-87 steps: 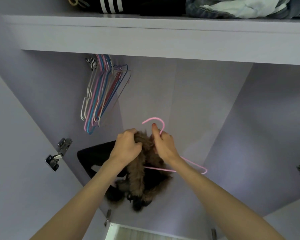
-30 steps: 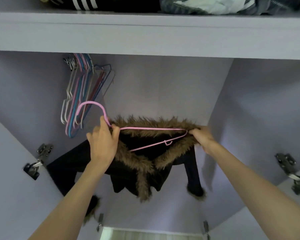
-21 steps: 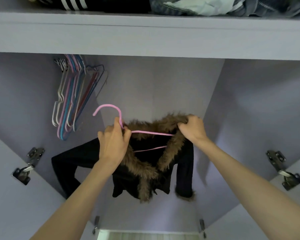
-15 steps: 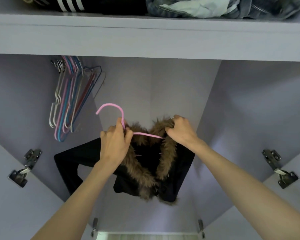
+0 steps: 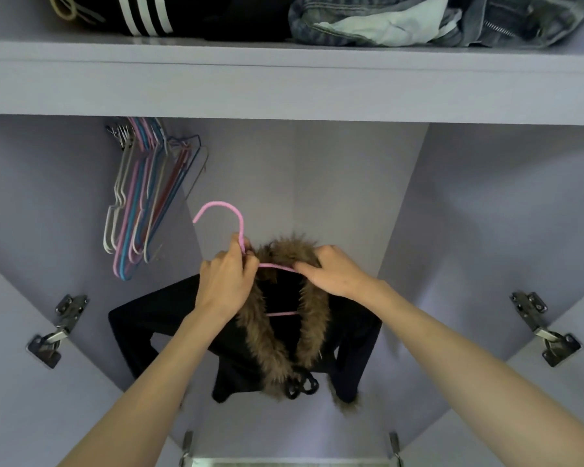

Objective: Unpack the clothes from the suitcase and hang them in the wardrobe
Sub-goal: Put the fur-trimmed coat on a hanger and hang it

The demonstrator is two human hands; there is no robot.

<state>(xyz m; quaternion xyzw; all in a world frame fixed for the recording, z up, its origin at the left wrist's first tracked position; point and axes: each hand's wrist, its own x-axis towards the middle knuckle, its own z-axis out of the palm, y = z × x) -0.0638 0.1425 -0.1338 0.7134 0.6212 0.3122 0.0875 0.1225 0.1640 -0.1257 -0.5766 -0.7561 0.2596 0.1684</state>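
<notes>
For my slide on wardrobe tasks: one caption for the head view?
Both hands, left and right, fit a fur-trimmed black jacket onto a pink hanger inside the wardrobe.

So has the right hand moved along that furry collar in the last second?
Yes. The right hand has slid left along the fur collar toward the left hand, away from the wardrobe's right wall, bunching the fur.

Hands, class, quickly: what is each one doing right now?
Left hand: closed, pinching the pink hanger at the base of its hook.
Right hand: closed, gripping the jacket's fur collar by the hanger arm.
</notes>
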